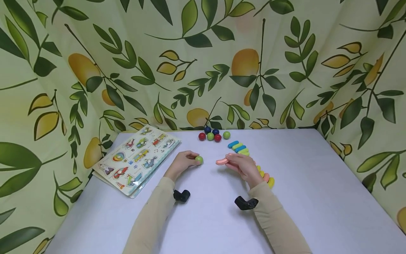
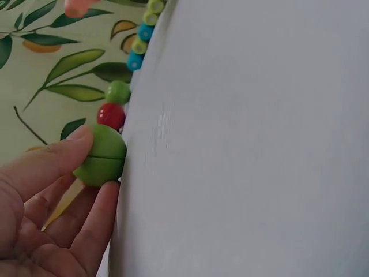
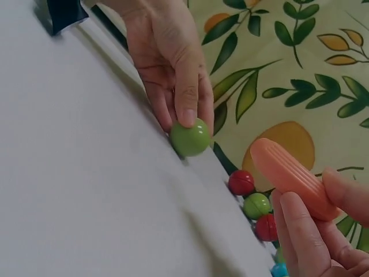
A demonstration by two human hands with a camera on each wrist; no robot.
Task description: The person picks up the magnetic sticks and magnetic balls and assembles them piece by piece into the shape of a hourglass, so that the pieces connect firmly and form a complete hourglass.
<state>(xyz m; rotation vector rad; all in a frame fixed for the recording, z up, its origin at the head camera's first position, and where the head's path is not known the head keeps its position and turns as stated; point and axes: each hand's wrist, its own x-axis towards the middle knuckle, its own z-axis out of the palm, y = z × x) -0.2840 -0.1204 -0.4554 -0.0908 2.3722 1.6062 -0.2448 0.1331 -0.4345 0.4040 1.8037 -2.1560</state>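
My left hand (image 1: 182, 163) pinches a small green ball (image 1: 199, 160) between thumb and fingers, close over the white table. A thin seam runs round that ball (image 2: 104, 167) in the left wrist view. To the right, my right hand (image 1: 244, 167) grips one end of a salmon-pink, slightly curved stick (image 1: 221, 161). Lengthwise ridges show on the stick (image 3: 294, 179) in the right wrist view, and its free end points toward the left hand. The ball and the stick are apart, with a short gap of table between them.
Several red, green and dark blue balls (image 1: 210, 136) cluster at the table's back edge. Blue and green sticks (image 1: 239, 147) line up right of them; yellow and pink ones (image 1: 266, 177) lie partly behind the right hand. Illustrated picture boards (image 1: 136, 158) are stacked at left. A leaf-patterned curtain (image 1: 203, 70) surrounds the table.
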